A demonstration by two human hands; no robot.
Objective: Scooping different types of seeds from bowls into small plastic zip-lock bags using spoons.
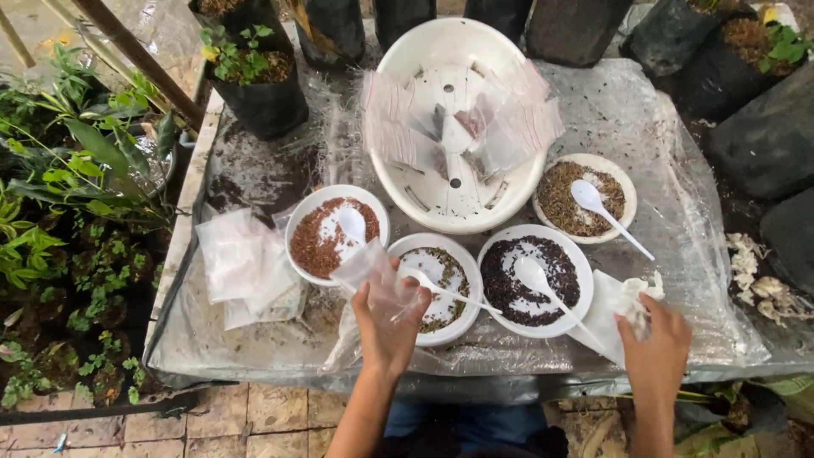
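My left hand (388, 326) holds a small clear plastic bag (373, 280) up over the near edge of a white bowl of greenish seeds (441, 284) with a white spoon in it. My right hand (655, 343) grips a crumpled white wad (632, 298) at the table's near right, on a white sheet. A bowl of reddish-brown seeds (326, 233) sits to the left, a bowl of dark seeds (534, 276) between my hands, and a bowl of brown seeds (585, 199) farther right. Each has a white spoon.
A large white oval basin (415, 199) holding clear bags stands at the back centre. More empty bags (242, 263) lie at the left. Black grow bags with soil (259, 80) line the far edge. Clear plastic sheeting (678, 212) covers the table; green plants (68, 195) crowd the left.
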